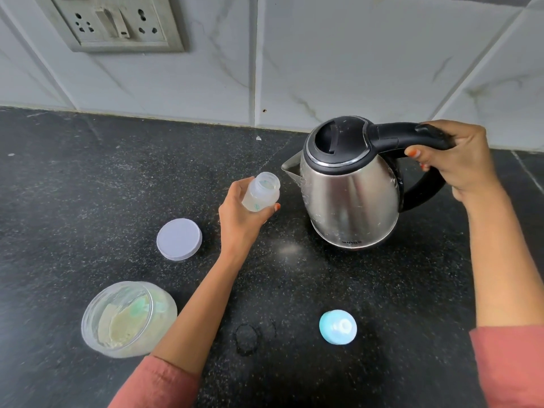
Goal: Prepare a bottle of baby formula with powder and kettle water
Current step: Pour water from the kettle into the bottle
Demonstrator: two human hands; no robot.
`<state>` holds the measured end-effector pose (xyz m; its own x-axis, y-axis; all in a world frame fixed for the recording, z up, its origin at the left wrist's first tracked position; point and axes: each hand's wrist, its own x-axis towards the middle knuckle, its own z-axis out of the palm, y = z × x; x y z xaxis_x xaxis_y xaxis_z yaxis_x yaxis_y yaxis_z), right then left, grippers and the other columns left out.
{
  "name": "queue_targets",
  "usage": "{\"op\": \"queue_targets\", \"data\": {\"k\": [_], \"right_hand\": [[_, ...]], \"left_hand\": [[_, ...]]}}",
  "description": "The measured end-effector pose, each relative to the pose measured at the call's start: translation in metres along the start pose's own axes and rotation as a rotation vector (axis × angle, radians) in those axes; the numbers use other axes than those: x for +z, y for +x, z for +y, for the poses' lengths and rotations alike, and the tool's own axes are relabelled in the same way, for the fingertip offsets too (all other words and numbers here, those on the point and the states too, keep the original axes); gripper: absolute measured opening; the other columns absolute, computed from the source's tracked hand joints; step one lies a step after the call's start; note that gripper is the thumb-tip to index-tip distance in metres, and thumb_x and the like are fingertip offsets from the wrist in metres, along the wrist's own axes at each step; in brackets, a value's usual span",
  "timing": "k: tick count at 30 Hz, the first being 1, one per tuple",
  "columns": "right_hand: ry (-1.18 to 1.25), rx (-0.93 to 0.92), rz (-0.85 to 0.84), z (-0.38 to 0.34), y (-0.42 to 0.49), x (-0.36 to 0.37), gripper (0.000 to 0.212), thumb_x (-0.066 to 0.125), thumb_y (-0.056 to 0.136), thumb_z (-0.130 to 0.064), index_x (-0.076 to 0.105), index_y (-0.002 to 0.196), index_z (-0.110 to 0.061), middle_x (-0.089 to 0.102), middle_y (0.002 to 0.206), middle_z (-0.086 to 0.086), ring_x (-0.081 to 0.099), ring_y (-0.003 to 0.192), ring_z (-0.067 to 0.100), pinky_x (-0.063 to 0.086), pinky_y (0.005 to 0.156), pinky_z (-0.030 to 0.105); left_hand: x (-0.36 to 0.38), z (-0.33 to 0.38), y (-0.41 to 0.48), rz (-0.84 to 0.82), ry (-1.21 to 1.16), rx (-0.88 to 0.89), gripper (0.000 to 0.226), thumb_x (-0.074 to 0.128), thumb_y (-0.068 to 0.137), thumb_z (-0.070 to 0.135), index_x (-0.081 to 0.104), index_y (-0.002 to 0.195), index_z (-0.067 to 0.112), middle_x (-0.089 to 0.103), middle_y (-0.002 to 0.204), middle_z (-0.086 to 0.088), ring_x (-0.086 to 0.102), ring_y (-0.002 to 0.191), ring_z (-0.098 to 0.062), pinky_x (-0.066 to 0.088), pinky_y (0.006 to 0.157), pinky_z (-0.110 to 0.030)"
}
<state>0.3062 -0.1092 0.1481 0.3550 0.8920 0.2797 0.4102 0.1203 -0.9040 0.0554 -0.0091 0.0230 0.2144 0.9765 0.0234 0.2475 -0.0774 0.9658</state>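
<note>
Black speckled surface point(88, 187), tiled wall behind. Water step in hand: left hand point(238, 222) curled round the open bottle point(262, 192), mid-surface, mouth tilted toward the kettle point(350, 198) just right of it; right hand point(453, 163) wrapped round the kettle handle. Next, likely: bring spout over bottle mouth, pour slowly. Powder jar point(126, 319) near left, open; teat cap point(338, 327) near right. Bottle contents, kettle water level: cannot tell.

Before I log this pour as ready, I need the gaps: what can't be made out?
Head view only.
Water level in the kettle: steel wall and lid hide it.
Base and fill of the bottle: left hand wraps it.
Kettle logo: too small.
Socket plate: cut off by top edge.
</note>
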Motion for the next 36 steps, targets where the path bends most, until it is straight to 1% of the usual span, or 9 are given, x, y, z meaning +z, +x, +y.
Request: {"op": "queue_targets", "data": {"k": [2, 5, 10, 15, 19, 26, 31, 33, 36], "right_hand": [[0.012, 0.003, 0.041, 0.006, -0.004, -0.006, 0.031, 0.08, 0.05, -0.054, 0.071, 0.078, -0.045, 0.065, 0.061, -0.021, 0.052, 0.048, -0.002, 0.042, 0.046, 0.01], [0.042, 0.01, 0.098, 0.017, -0.009, -0.017, 0.021, 0.078, 0.058, -0.033, 0.071, 0.074, -0.044, 0.065, 0.058, -0.021, 0.051, 0.047, -0.002, 0.042, 0.047, 0.011], [0.156, 0.078, 0.129, 0.035, -0.022, -0.032, 0.031, 0.078, 0.051, -0.056, 0.072, 0.075, -0.038, 0.066, 0.059, -0.019, 0.052, 0.048, -0.001, 0.042, 0.049, 0.011], [0.218, 0.118, 0.163, 0.053, -0.033, -0.043, 0.035, 0.079, 0.047, -0.059, 0.073, 0.073, -0.038, 0.067, 0.06, -0.019, 0.055, 0.052, -0.002, 0.042, 0.048, 0.011], [0.26, 0.146, 0.196, 0.066, -0.041, -0.051, 0.035, 0.08, 0.046, -0.059, 0.073, 0.073, -0.037, 0.068, 0.064, -0.02, 0.057, 0.056, -0.004, 0.044, 0.051, 0.012], [0.265, 0.182, 0.193, 0.075, -0.045, -0.058, 0.041, 0.081, 0.046, -0.058, 0.074, 0.079, -0.035, 0.07, 0.07, -0.017, 0.06, 0.065, -0.003, 0.045, 0.055, 0.013], [0.167, 0.213, 0.172, 0.073, -0.045, -0.062, 0.041, 0.079, 0.046, -0.062, 0.073, 0.079, -0.039, 0.07, 0.073, -0.019, 0.061, 0.072, -0.001, 0.049, 0.066, 0.016], [0.109, 0.222, 0.189, 0.072, -0.047, -0.063, 0.041, 0.077, 0.048, -0.063, 0.071, 0.081, -0.04, 0.07, 0.078, -0.02, 0.061, 0.081, 0.0, 0.049, 0.078, 0.019], [-0.031, 0.237, 0.258, 0.068, -0.054, -0.057, 0.029, 0.071, 0.073, -0.04, 0.065, 0.1, -0.03, 0.067, 0.098, -0.011, 0.058, 0.102, 0.011, 0.045, 0.097, 0.031]], "left_hand": [[0.001, 0.0, -0.002, 0.0, -0.014, -0.002, 0.055, 0.083, 0.064, 0.018, 0.052, 0.109, 0.024, 0.058, 0.109, 0.012, 0.052, 0.105, -0.008, 0.038, 0.081, -0.013], [0.001, 0.0, -0.008, 0.002, -0.033, -0.005, 0.056, 0.084, 0.063, 0.019, 0.053, 0.109, 0.026, 0.059, 0.108, 0.012, 0.054, 0.106, -0.01, 0.043, 0.088, -0.023], [0.002, 0.0, -0.021, -0.015, -0.079, -0.009, 0.055, 0.085, 0.062, 0.017, 0.052, 0.105, 0.03, 0.06, 0.106, 0.015, 0.057, 0.106, -0.009, 0.046, 0.088, -0.026], [0.003, -0.001, -0.039, -0.057, -0.127, -0.034, 0.054, 0.085, 0.061, 0.014, 0.051, 0.096, 0.038, 0.061, 0.103, 0.019, 0.059, 0.097, 0.004, 0.047, 0.082, -0.017], [0.004, -0.004, -0.051, -0.085, -0.148, -0.048, 0.054, 0.084, 0.061, 0.009, 0.053, 0.099, 0.03, 0.063, 0.104, 0.015, 0.06, 0.091, 0.009, 0.049, 0.078, -0.011], [0.005, -0.003, -0.063, -0.09, -0.168, -0.024, 0.054, 0.082, 0.06, 0.006, 0.053, 0.097, 0.031, 0.064, 0.103, 0.011, 0.063, 0.094, -0.002, 0.053, 0.083, -0.023], [0.005, 0.002, -0.072, -0.098, -0.226, -0.029, 0.054, 0.079, 0.052, 0.017, 0.054, 0.098, 0.028, 0.064, 0.103, 0.01, 0.063, 0.094, -0.002, 0.052, 0.085, -0.021], [0.004, 0.002, -0.076, -0.101, -0.222, -0.029, 0.054, 0.08, 0.053, 0.017, 0.054, 0.098, 0.029, 0.064, 0.104, 0.01, 0.063, 0.096, -0.004, 0.051, 0.086, -0.022], [0.001, 0.002, -0.084, -0.106, -0.218, -0.022, 0.054, 0.081, 0.059, 0.003, 0.054, 0.099, 0.028, 0.065, 0.105, 0.008, 0.063, 0.098, -0.006, 0.051, 0.089, -0.026]]}}
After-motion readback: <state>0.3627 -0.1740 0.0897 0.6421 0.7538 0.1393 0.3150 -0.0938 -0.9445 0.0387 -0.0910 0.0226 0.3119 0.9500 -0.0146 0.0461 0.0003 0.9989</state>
